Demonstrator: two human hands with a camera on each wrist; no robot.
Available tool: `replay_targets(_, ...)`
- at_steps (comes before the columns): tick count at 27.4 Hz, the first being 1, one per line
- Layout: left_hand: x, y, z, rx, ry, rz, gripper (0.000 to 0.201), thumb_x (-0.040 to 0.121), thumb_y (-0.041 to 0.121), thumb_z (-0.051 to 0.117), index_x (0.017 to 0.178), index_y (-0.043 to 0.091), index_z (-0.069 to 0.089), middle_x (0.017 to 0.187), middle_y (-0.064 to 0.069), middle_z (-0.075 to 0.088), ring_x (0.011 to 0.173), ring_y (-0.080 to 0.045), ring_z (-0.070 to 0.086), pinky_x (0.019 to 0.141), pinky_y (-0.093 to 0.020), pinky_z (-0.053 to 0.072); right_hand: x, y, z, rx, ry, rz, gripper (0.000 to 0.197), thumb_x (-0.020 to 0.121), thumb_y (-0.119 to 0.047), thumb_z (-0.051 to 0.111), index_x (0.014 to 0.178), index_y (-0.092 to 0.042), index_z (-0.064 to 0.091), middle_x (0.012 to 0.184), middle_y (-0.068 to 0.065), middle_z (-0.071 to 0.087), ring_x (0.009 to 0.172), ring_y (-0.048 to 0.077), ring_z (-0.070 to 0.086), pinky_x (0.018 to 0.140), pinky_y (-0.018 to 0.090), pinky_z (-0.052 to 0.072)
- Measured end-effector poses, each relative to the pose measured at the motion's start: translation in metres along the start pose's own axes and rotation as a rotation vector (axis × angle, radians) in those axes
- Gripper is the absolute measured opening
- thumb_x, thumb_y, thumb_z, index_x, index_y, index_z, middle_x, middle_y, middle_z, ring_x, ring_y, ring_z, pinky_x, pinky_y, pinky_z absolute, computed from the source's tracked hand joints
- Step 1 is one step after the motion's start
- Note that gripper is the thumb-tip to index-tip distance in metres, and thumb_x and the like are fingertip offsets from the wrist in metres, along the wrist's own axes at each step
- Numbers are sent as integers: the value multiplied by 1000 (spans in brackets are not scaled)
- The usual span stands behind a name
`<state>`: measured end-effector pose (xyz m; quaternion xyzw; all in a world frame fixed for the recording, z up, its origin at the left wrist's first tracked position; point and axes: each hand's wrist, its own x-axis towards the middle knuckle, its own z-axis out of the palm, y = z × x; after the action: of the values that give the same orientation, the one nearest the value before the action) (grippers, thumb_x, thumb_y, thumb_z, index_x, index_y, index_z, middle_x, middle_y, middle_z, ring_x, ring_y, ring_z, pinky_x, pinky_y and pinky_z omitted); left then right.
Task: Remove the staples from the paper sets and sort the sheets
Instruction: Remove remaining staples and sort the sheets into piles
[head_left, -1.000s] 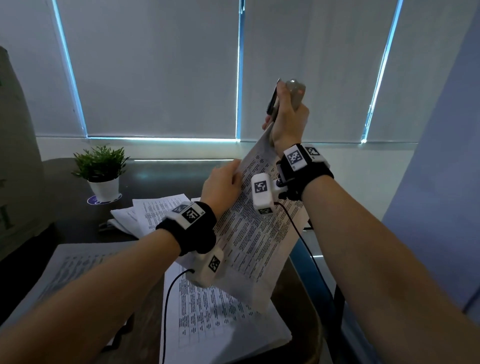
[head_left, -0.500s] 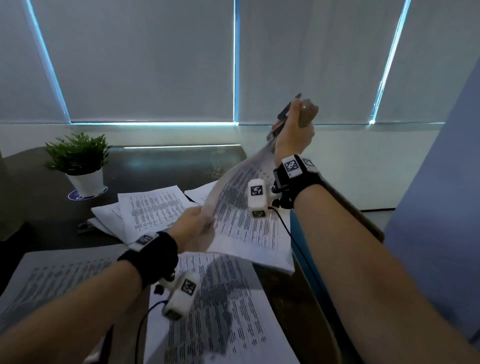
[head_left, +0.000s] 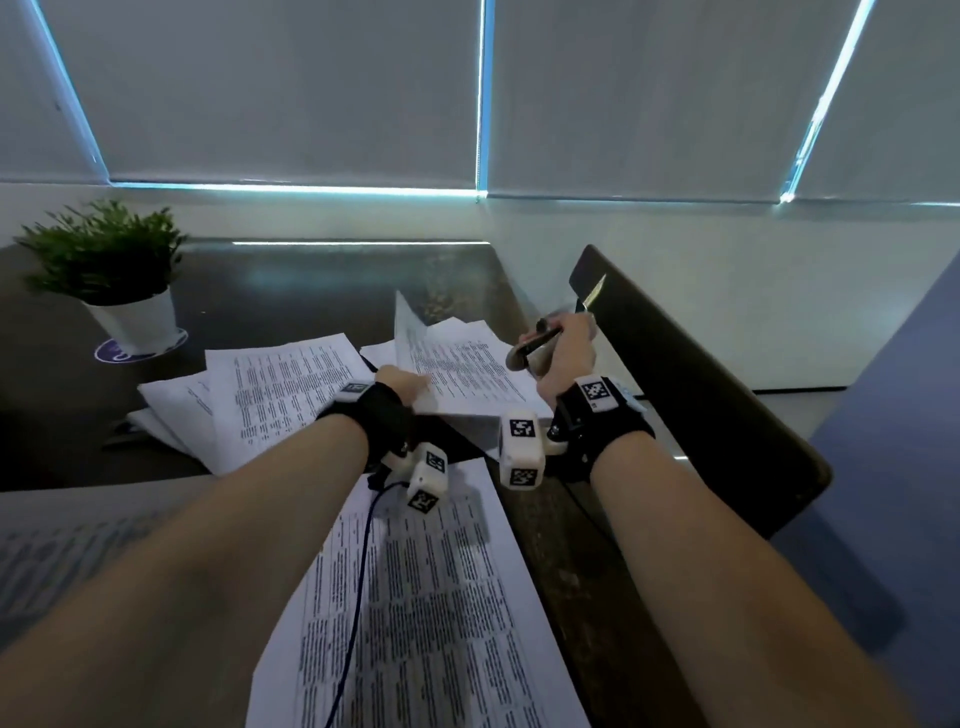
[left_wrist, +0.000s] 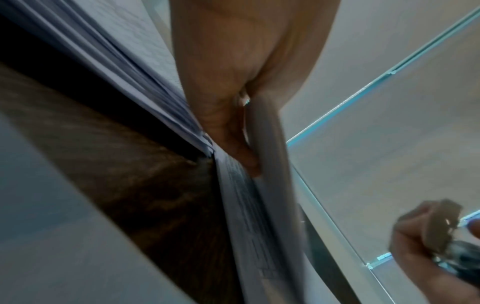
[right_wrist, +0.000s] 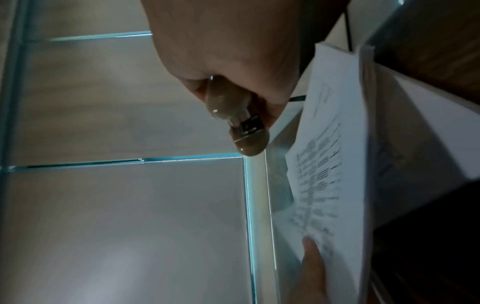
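My left hand (head_left: 402, 387) pinches a printed sheet (head_left: 457, 374) by its near edge, low over the paper pile at the back of the dark table (head_left: 291, 291). In the left wrist view the fingers (left_wrist: 233, 144) are curled on that sheet (left_wrist: 270, 156). My right hand (head_left: 563, 353) grips a brown and silver staple remover (head_left: 532, 345) just right of the sheet, above the table's right edge. The right wrist view shows the staple remover (right_wrist: 244, 125) poking out of my fist, with the sheet (right_wrist: 332, 164) beside it.
A second fanned pile of printed sheets (head_left: 270, 395) lies left of my left hand. A large printed stack (head_left: 426, 613) lies near me and another (head_left: 67, 545) at the left. A small potted plant (head_left: 111, 275) stands back left. A dark chair back (head_left: 691, 384) stands right of the table.
Both hands have come down from in front of the blinds to table height. The sheet, held up and slanted before, now lies low over the back pile. The remover came away from its top corner.
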<state>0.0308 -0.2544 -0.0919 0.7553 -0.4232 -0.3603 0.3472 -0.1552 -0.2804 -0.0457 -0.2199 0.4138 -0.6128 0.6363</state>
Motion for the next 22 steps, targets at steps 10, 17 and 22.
replay_targets(10, -110, -1, -61, 95, 57, 52, 31, 98, 8, 47, 124, -6, 53, 124, -20, 56, 112, -30, 55, 86, -29, 41, -70, 40, 24, 67, -219, 439, 23, 94, -17, 52, 75, -8, 43, 70, 7, 43, 58, 17, 46, 45, 23, 48)
replay_targets(17, -172, -73, -81, 369, 25, -20, 26, 94, 6, 45, 68, 8, 43, 78, -9, 49, 67, -21, 47, 56, -21, 35, -136, 103, 10, -46, -225, 437, 26, 91, -4, 40, 65, -9, 40, 63, 7, 35, 49, 16, 40, 41, 22, 46)
replay_targets(22, -185, -113, -78, 480, -21, -27, 52, 85, 41, 65, 124, 7, 57, 127, -10, 56, 120, -30, 51, 101, -33, 42, -144, 128, -19, -112, -259, 365, 16, 99, -13, 47, 86, -3, 47, 74, 13, 52, 56, 19, 52, 41, 26, 45)
